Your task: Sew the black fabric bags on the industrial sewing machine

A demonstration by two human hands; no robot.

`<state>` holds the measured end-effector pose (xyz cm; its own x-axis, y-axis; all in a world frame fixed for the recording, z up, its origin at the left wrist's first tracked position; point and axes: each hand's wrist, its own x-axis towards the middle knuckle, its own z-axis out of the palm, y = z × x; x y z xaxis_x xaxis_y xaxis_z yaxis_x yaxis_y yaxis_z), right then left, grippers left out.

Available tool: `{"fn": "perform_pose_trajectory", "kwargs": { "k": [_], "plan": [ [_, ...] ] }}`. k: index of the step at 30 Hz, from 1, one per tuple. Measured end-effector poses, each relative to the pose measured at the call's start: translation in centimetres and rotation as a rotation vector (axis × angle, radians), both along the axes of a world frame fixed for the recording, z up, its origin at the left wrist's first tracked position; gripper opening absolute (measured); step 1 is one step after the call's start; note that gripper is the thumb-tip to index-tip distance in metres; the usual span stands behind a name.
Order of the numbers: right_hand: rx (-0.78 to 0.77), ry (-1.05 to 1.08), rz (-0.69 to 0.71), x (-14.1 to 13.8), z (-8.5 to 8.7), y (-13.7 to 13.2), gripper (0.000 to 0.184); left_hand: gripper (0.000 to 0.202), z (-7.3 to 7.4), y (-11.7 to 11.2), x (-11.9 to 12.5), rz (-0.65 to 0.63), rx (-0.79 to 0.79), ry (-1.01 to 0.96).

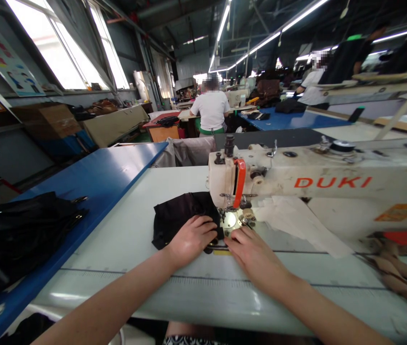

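A black cloth [178,215] lies on the pale desk [124,235], to the left of the bright spot under the sewing machine [278,172]. The left hand [193,239] lies on top of the cloth, with its fingers bent over the right part. Its thumb is hidden, so I cannot tell if it pinches the cloth. The right hand [250,249] is just beside the cloth's right edge, low by the needle, with its fingers curled. I cannot tell if it holds anything. The two hands are near each other with a small gap between. The machine is white and dirty, with an orange strip [239,182] on its front and big orange letters on its side. A thin white sheet [296,223] lies under its arm. A ruler line [210,281] runs across the desk near the front edge. On the left, a heap of shiny black stuff [19,239] sits on a blue desk [117,165]. Farther off, a person in a white top [210,110] has their back turned.
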<state>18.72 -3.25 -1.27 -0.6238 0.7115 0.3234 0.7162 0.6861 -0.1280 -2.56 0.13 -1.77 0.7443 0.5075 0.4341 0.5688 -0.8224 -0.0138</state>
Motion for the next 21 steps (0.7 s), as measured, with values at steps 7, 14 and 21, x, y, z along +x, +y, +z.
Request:
{"fn": "perform_pose_trajectory", "kwargs": {
  "k": [7,14,21],
  "plan": [
    [-0.041,-0.001,0.004,0.13,0.08,0.05,0.02,0.017,-0.1,0.11,-0.02,0.002,0.03,0.015],
    [-0.062,0.012,0.011,0.09,0.04,0.05,0.022,0.016,-0.14,0.34,-0.01,-0.002,0.035,0.038],
    [-0.127,0.105,-0.002,0.39,0.59,0.19,0.02,0.016,0.07,0.45,0.07,-0.011,0.0,0.076]
  ]
}}
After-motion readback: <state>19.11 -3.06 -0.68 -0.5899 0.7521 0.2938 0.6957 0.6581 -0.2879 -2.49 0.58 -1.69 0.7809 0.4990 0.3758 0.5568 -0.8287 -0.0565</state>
